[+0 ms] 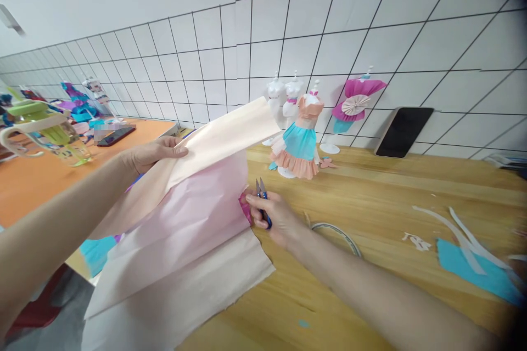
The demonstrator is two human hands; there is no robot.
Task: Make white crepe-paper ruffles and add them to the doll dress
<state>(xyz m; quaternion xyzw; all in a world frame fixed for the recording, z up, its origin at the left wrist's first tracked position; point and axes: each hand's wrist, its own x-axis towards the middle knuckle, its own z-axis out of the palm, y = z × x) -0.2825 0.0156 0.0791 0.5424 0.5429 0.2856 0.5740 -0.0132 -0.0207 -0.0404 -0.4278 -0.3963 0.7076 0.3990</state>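
Sorting sheets (201,192), probably
Your left hand (158,153) pinches peach paper (230,131), right hand (275,215) grips snips (263,195); next move wants those kept clear.

Bare left forearm (61,222), bare right forearm (374,288), both tapering to bare wrists (130,163), slim bare fingers (178,150)

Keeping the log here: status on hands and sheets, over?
Left hand pinching peach sheet. Right hand holding blue snips, magenta piece close by. Dressed mini mannequin stands just beyond.
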